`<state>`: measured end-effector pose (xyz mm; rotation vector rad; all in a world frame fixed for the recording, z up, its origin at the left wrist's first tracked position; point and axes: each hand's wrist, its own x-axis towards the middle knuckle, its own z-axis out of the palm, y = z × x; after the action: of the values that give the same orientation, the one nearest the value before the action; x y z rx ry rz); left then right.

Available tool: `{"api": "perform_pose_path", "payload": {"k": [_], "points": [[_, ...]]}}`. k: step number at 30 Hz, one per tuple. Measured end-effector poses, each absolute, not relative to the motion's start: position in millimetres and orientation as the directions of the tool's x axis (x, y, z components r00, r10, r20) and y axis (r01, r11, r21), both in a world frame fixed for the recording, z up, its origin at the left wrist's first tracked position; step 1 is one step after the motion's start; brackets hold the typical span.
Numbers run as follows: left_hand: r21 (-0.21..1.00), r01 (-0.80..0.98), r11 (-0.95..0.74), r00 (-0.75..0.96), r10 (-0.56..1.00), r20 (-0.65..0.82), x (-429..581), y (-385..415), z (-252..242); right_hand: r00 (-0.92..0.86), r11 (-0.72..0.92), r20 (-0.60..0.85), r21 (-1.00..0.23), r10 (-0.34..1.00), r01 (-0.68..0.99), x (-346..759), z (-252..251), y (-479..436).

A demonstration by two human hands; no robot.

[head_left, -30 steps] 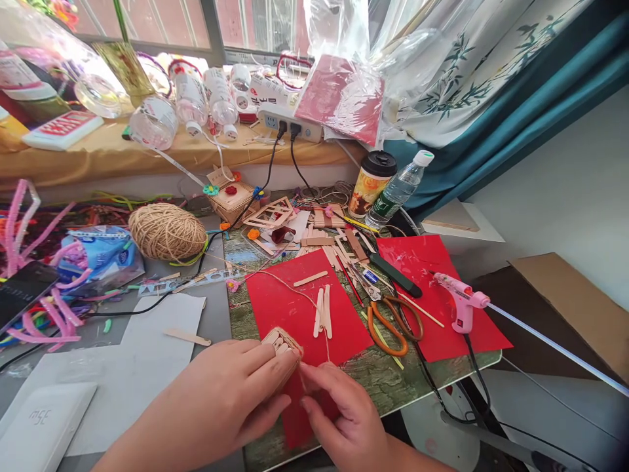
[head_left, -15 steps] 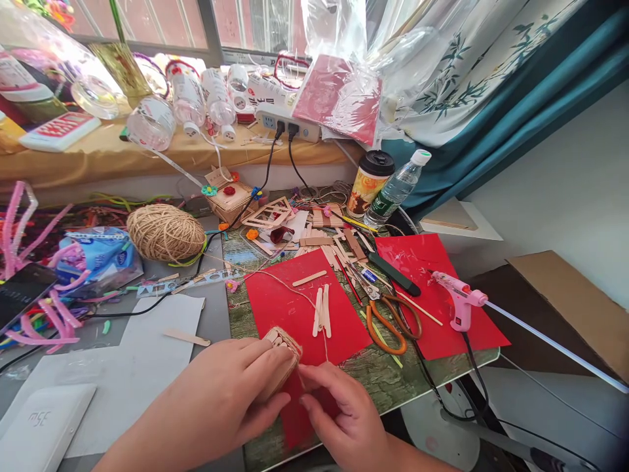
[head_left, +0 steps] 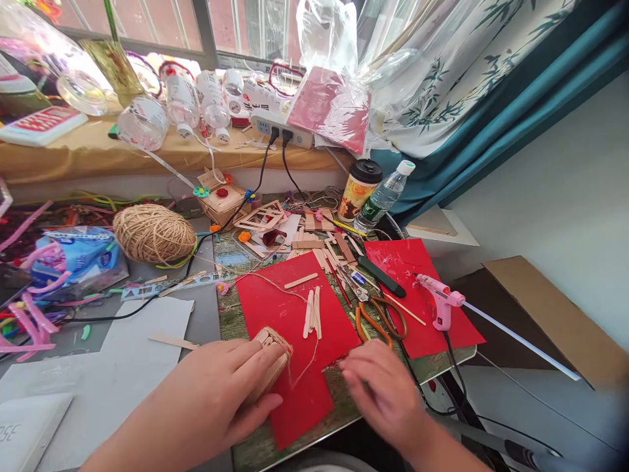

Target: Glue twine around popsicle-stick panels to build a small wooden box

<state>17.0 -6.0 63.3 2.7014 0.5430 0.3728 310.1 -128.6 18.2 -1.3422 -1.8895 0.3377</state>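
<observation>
My left hand is closed around a small bundle of wooden craft sticks wrapped with jute twine, held above the red sheet. Its lower part is hidden by my fingers. From the bundle a strand of twine runs slackly over the sheet towards the twine ball. My right hand is off to the right, empty as far as I see, with loosely curled fingers and the thumb apart. Just beyond it lie orange-handled scissors. Several loose craft sticks rest on the red sheet.
A pink glue gun with a long glue stick lies on a second red sheet. Behind stand a paper cup and a water bottle. A stick-built box and a power strip are further back.
My right hand has let go of the twine near the bundle and moved right, towards the scissors. The twine now hangs slack. My left hand still holds the bundle; the view has shifted slightly.
</observation>
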Motion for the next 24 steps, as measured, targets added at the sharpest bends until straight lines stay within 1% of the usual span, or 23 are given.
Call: {"api": "perform_pose_path", "payload": {"k": [2, 3, 4, 5, 6, 8, 10, 11, 13, 14, 17, 19, 21, 24], "points": [[0.379, 0.315, -0.870, 0.874, 0.421, 0.241, 15, -5, 65, -0.019, 0.257, 0.398, -0.554, 0.917, 0.792, 344, 17, -128], [0.373, 0.312, -0.874, 0.863, 0.425, 0.275, 13, -4, 66, 0.055, 0.148, 0.369, -0.498, 0.928, 0.854, 359, 14, -127], [0.370, 0.310, -0.876, 0.849, 0.430, 0.307, 10, -3, 68, 0.112, 0.040, 0.335, -0.414, 0.935, 0.909, 373, 10, -125], [0.373, 0.315, -0.872, 0.835, 0.442, 0.328, 7, -1, 69, 0.135, -0.036, 0.277, -0.336, 0.951, 0.941, 385, 4, -124], [0.389, 0.333, -0.859, 0.821, 0.467, 0.329, 2, 1, 70, 0.150, -0.086, 0.210, -0.288, 0.966, 0.954, 395, -1, -122], [0.459, 0.395, -0.796, 0.796, 0.546, 0.262, -9, 9, 70, 0.173, -0.146, 0.086, -0.261, 0.981, 0.954, 407, -13, -118], [0.564, 0.475, -0.675, 0.773, 0.627, 0.099, -23, 20, 65, 0.185, -0.175, 0.012, -0.267, 0.983, 0.948, 412, -22, -115], [0.617, 0.473, -0.629, 0.786, 0.618, 0.028, -30, 27, 60, 0.192, -0.186, -0.004, -0.273, 0.981, 0.944, 413, -25, -113], [0.698, 0.453, -0.554, 0.846, 0.514, -0.141, -41, 40, 49, 0.212, -0.206, -0.009, -0.286, 0.977, 0.936, 414, -29, -110], [0.731, 0.439, -0.523, 0.869, 0.453, -0.198, -44, 46, 42, 0.227, -0.218, -0.006, -0.293, 0.974, 0.931, 414, -30, -110], [0.777, 0.422, -0.468, 0.897, 0.337, -0.284, -44, 56, 27, 0.271, -0.255, 0.011, -0.304, 0.963, 0.918, 416, -31, -112], [0.776, 0.448, -0.443, 0.888, 0.316, -0.333, -37, 56, 22, 0.306, -0.287, 0.001, -0.338, 0.952, 0.896, 420, -29, -117], [0.764, 0.475, -0.436, 0.877, 0.298, -0.376, -29, 53, 19, 0.342, -0.330, -0.048, -0.419, 0.938, 0.846, 425, -23, -125], [0.750, 0.480, -0.455, 0.877, 0.271, -0.396, -21, 49, 16, 0.356, -0.380, -0.166, -0.609, 0.919, 0.696, 434, -7, -136]]}}
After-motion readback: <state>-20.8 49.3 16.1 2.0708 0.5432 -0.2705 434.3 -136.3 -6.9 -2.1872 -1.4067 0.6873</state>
